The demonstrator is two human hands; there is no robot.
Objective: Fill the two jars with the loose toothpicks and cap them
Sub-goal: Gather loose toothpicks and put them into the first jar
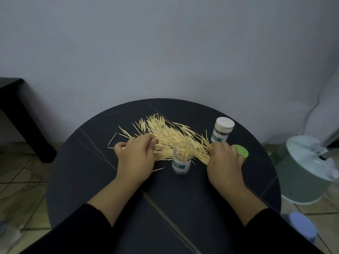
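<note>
- A person's left hand [135, 158] curls over the near-left edge of the toothpicks [170, 132] heaped on a round dark table [183, 208], thumb and fingertips closed in a pinch on a few sticks; the right hand [225, 162] bends its fingers down into the heap's right edge, though whether they hold any cannot be told.
- The open jar [182, 160] stands upright between the hands, touching the heap and part-filled; the capped jar [222, 132], white-topped, stands behind it to the right; a green lid [243, 153] lies just beside the right hand.
- The gathering likely goes best if both hands rake the sticks parallel into one bundle, then drop it end-first into the open mouth; a crossed stick could jam at the rim; the light jar may tip if nudged.
</note>
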